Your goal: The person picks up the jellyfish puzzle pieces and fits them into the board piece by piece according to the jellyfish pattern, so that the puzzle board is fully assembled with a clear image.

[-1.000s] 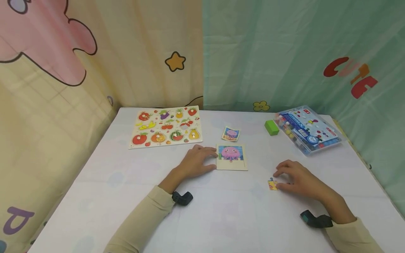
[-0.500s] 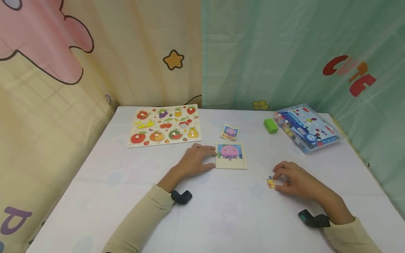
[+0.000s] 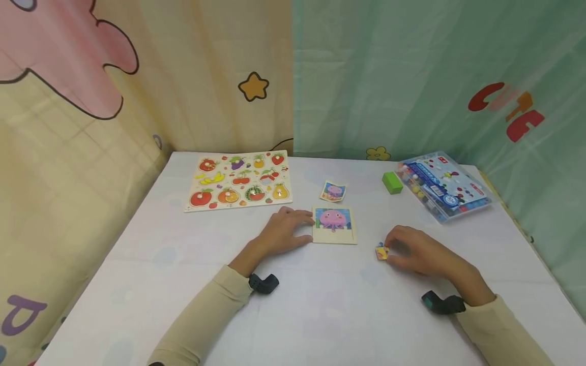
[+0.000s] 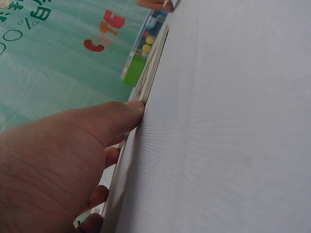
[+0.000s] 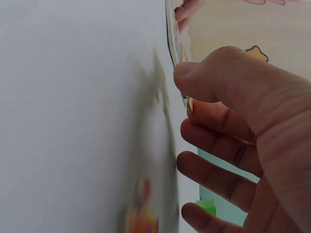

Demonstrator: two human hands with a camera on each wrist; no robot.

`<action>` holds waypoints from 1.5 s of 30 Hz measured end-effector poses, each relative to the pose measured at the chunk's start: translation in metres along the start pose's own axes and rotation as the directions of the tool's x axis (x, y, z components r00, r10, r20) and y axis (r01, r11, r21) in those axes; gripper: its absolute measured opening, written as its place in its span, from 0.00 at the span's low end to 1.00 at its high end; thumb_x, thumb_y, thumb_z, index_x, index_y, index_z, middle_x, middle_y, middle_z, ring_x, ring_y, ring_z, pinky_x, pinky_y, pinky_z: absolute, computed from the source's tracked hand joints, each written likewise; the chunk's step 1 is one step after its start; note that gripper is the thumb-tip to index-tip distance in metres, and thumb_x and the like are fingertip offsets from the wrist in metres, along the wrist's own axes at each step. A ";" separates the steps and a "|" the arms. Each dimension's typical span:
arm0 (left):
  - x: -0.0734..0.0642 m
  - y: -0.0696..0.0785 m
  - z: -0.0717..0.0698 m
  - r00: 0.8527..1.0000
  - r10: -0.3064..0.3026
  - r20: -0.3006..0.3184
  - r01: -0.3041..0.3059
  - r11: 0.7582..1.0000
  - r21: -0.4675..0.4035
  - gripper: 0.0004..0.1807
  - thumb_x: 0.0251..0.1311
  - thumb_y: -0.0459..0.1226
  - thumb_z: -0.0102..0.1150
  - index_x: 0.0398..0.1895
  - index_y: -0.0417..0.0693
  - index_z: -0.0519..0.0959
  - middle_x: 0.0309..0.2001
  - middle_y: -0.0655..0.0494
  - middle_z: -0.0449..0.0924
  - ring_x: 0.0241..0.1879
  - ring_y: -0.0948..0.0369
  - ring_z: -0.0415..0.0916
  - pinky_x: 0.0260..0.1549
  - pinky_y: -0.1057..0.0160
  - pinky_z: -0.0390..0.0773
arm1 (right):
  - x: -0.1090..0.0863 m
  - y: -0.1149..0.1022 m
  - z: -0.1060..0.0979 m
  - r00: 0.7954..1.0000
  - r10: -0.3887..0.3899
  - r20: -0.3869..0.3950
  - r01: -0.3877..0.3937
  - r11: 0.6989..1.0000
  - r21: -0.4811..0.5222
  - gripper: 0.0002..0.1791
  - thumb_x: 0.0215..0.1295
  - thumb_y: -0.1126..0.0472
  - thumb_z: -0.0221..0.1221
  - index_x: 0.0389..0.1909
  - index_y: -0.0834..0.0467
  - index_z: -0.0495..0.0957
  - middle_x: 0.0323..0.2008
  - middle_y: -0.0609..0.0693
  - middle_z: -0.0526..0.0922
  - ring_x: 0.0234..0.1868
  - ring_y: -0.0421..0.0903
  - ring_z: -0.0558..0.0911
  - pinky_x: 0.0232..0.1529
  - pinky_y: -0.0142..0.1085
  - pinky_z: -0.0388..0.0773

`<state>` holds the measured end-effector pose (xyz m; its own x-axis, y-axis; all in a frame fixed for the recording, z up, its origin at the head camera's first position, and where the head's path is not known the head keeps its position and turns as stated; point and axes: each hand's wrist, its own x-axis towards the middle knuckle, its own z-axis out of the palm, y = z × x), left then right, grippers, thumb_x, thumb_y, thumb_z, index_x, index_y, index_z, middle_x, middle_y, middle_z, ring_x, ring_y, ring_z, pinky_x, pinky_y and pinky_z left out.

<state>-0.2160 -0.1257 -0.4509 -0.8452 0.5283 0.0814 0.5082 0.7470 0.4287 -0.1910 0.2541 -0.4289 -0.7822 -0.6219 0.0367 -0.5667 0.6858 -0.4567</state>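
A small square puzzle board [image 3: 333, 237] lies flat mid-table. Its upper part shows a pink octopus on blue, and its lower strip is bare and cream. My left hand [image 3: 285, 232] rests at the board's left edge, fingers relaxed; the left wrist view shows the thumb [image 4: 136, 110] against that edge. To the right of the board, my right hand [image 3: 418, 250] pinches a small yellow puzzle piece [image 3: 381, 253] with a blue tab between thumb and fingertips. Its other fingers [image 5: 216, 174] spread loosely in the right wrist view. Behind the board lies a small octopus picture card [image 3: 333, 192].
A fruit peg puzzle [image 3: 238, 180] lies at the back left. Toward the back right sit a green block [image 3: 392, 183] and a clear plastic case [image 3: 444, 185] of colored beads. Printed curtains [image 3: 366, 76] hang behind the white table [image 3: 297, 310].
My right hand has taken the puzzle piece between thumb and fingers and moved it leftward and slightly away, closer to the board. The left hand has stayed at the board's edge.
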 end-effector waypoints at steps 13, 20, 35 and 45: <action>0.005 0.001 0.005 1.000 -0.002 0.015 0.002 1.000 0.021 0.22 0.65 0.53 0.64 0.61 0.60 0.81 0.69 0.64 0.71 0.63 0.55 0.65 0.56 0.49 0.67 | 0.082 -0.025 0.016 0.995 -0.095 0.003 0.095 0.995 -0.029 0.12 0.61 0.57 0.72 0.43 0.54 0.82 0.41 0.43 0.79 0.43 0.43 0.77 0.48 0.44 0.77; 0.004 0.001 0.004 1.000 -0.003 0.019 0.002 1.000 0.029 0.22 0.66 0.53 0.64 0.61 0.60 0.81 0.69 0.64 0.71 0.63 0.55 0.65 0.56 0.49 0.67 | 0.110 -0.044 0.028 0.994 -0.109 0.008 0.109 0.993 -0.054 0.13 0.60 0.54 0.72 0.41 0.55 0.83 0.37 0.42 0.78 0.37 0.42 0.74 0.41 0.39 0.75; 0.004 0.000 0.001 1.000 -0.004 0.000 0.004 0.999 0.038 0.22 0.64 0.52 0.65 0.59 0.60 0.82 0.69 0.63 0.72 0.62 0.54 0.67 0.55 0.47 0.68 | 0.127 -0.059 0.035 0.990 -0.135 0.043 0.136 0.991 -0.003 0.10 0.57 0.57 0.74 0.37 0.54 0.84 0.36 0.43 0.79 0.38 0.43 0.74 0.42 0.40 0.75; 0.005 -0.002 0.002 1.000 0.000 -0.007 0.000 0.999 0.037 0.22 0.64 0.53 0.65 0.59 0.60 0.82 0.68 0.64 0.72 0.61 0.54 0.67 0.54 0.48 0.69 | 0.125 -0.059 0.036 0.994 -0.107 0.037 0.107 0.994 -0.005 0.11 0.58 0.56 0.74 0.39 0.52 0.84 0.39 0.43 0.79 0.40 0.44 0.74 0.44 0.41 0.74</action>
<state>-0.2205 -0.1238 -0.4535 -0.8461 0.5258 0.0879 0.5141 0.7614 0.3950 -0.2460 0.1220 -0.4293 -0.7068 -0.7054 0.0523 -0.6486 0.6168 -0.4458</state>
